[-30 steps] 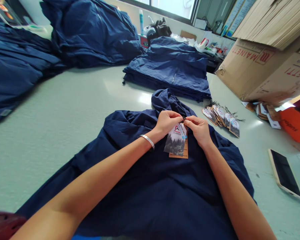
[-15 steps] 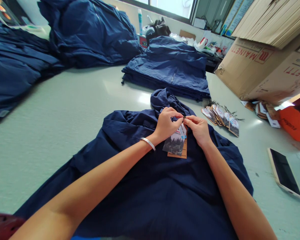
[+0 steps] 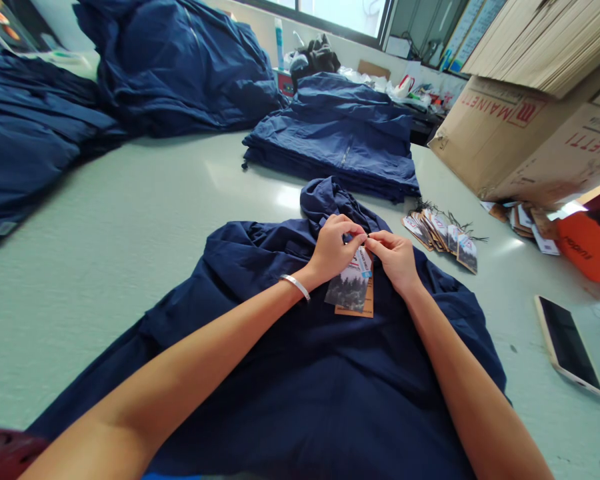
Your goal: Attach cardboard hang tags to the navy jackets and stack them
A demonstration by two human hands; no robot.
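Observation:
A navy hooded jacket lies spread on the pale green table before me, its hood at the far end. On it rest hang tags, one printed with dark trees and one brown beneath. Just above the tags, my left hand pinches the small black fastener of the tag string between thumb and finger. My right hand pinches the same fastener from the other side, fingertips meeting the left ones. Most of the fastener is hidden by the fingertips.
Several spare hang tags with black strings lie right of the hood. Folded navy jackets are stacked behind. More navy garments pile up at left. Cardboard boxes, an orange bag and a phone sit at right.
My fingertips have come closer together over the black fastener, so less of it shows. The jacket and tags stay practically where they were.

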